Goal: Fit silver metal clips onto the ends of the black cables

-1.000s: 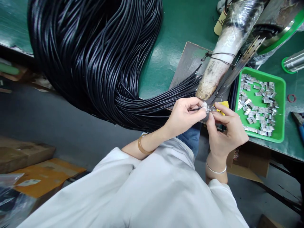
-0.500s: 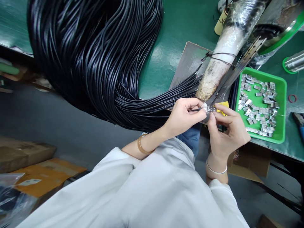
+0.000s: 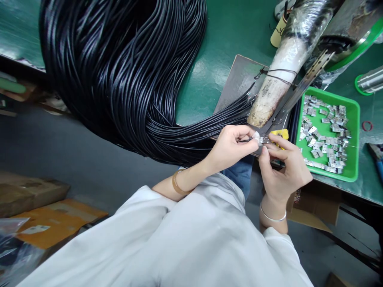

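Note:
My left hand (image 3: 235,142) is closed in a pinch on the end of a black cable (image 3: 245,139), with a white covering on a fingertip. A small silver metal connector shell (image 3: 264,140) sits at the cable's end, between my two hands. My right hand (image 3: 284,165) has its thumb and index finger around the shell's right end, in a loose pinch. The fingers partly hide how shell and cable join. Many black cables (image 3: 191,129) run in a bundle to the left, their bared ends lying on a grey board (image 3: 230,85).
A green tray (image 3: 355,139) of loose metal shells stands right of my hands. A soldering wire-like strip and a wrapped white tube (image 3: 278,73) reach down just above them. A yellow object (image 3: 279,135) lies behind my right fingers. Blue-handled pliers (image 3: 377,153) lie far right.
My right hand has shifted slightly left and its fingers have loosened a little, so more of the metal shell shows. My left hand keeps its pinch on the cable.

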{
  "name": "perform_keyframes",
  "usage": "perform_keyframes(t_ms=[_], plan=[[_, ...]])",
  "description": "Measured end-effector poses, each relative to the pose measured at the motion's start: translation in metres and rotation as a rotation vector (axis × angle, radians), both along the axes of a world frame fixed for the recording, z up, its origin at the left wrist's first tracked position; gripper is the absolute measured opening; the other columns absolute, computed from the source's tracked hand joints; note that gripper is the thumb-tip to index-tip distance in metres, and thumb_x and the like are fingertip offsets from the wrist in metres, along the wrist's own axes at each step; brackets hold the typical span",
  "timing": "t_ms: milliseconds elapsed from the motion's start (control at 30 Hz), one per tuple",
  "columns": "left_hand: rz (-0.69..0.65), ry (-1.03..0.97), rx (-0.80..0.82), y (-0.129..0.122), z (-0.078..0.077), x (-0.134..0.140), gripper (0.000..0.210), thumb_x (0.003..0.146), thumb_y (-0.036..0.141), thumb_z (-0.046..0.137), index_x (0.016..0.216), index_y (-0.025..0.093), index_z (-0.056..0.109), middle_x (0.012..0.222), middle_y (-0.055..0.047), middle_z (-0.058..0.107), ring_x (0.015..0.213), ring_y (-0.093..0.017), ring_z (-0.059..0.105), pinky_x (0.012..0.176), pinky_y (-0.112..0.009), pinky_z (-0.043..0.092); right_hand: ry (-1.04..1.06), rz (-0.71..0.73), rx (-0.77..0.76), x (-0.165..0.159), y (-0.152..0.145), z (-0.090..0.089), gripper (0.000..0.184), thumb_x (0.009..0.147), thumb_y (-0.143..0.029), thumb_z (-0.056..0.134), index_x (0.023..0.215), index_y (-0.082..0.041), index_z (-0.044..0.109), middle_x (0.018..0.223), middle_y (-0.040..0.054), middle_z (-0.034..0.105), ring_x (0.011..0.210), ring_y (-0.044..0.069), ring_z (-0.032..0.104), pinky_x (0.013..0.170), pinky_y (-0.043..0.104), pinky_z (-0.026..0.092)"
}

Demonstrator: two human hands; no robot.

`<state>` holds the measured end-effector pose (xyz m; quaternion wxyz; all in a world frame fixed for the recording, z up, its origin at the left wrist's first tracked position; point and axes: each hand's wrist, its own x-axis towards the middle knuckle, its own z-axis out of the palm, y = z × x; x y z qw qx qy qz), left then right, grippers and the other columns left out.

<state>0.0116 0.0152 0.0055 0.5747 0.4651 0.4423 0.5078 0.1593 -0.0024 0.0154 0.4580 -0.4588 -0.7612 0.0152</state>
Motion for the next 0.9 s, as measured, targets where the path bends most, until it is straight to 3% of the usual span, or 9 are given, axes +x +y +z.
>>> perform_keyframes(t_ms=[233, 433, 533, 633, 767, 900], plan=[[-0.048, 0.037, 0.048, -0.006, 0.002, -0.001, 0.013, 0.083, 0.02, 0.061, 0.074, 0.012, 0.064, 0.063, 0.003, 0.05, 0.057, -0.004, 0.039, 0.054, -0.018, 0.032, 0.046, -0.041, -0.002, 0.0, -0.001, 0.001, 0.018, 0.08, -0.009, 0.072, 0.091, -0.021, 0.066, 0.101, 0.0006, 0.077, 0.085, 0.014, 0.075, 0.066, 0.023, 0.06], [0.054, 0.217, 0.165, -0.014, 0.005, -0.008, 0.013, 0.083, 0.026, 0.068, 0.082, 0.013, 0.069, 0.07, 0.0, 0.064, 0.06, -0.006, 0.048, 0.058, -0.019, 0.038, 0.134, -0.076, -0.071, 0.0, -0.001, 0.003, 0.009, 0.083, -0.014, 0.071, 0.085, -0.02, 0.065, 0.096, 0.002, 0.077, 0.087, 0.017, 0.075, 0.065, 0.027, 0.061], [-0.071, 0.161, 0.135, -0.014, 0.006, -0.013, 0.023, 0.088, 0.03, 0.064, 0.076, 0.011, 0.071, 0.067, -0.003, 0.067, 0.058, -0.007, 0.051, 0.058, -0.02, 0.04, 0.113, -0.052, -0.053, 0.002, 0.0, 0.004, 0.01, 0.083, -0.013, 0.071, 0.083, -0.02, 0.065, 0.095, 0.0014, 0.077, 0.087, 0.017, 0.076, 0.071, 0.029, 0.062], [-0.179, 0.006, 0.021, -0.012, 0.004, -0.014, 0.025, 0.088, 0.032, 0.063, 0.084, 0.009, 0.073, 0.059, -0.002, 0.062, 0.053, -0.007, 0.052, 0.054, -0.02, 0.041, 0.047, -0.023, 0.028, 0.003, 0.0, 0.003, 0.015, 0.081, -0.008, 0.072, 0.086, -0.021, 0.066, 0.096, 0.0004, 0.078, 0.087, 0.016, 0.076, 0.076, 0.028, 0.062], [-0.119, -0.028, 0.02, -0.009, 0.003, -0.01, 0.019, 0.083, 0.026, 0.066, 0.084, 0.009, 0.073, 0.056, 0.003, 0.05, 0.049, -0.004, 0.038, 0.047, -0.018, 0.029, 0.032, -0.031, 0.061, 0.002, 0.001, 0.0, 0.021, 0.077, -0.007, 0.075, 0.09, -0.021, 0.067, 0.099, 0.0005, 0.078, 0.088, 0.015, 0.076, 0.073, 0.025, 0.061], [-0.043, 0.005, 0.077, -0.006, 0.003, -0.005, 0.016, 0.083, 0.022, 0.062, 0.076, 0.01, 0.071, 0.062, 0.002, 0.052, 0.056, -0.004, 0.039, 0.051, -0.018, 0.031, 0.012, -0.06, 0.082, -0.002, 0.0, -0.002, 0.019, 0.078, -0.008, 0.075, 0.089, -0.021, 0.067, 0.099, 0.0002, 0.078, 0.087, 0.016, 0.076, 0.073, 0.025, 0.061]])
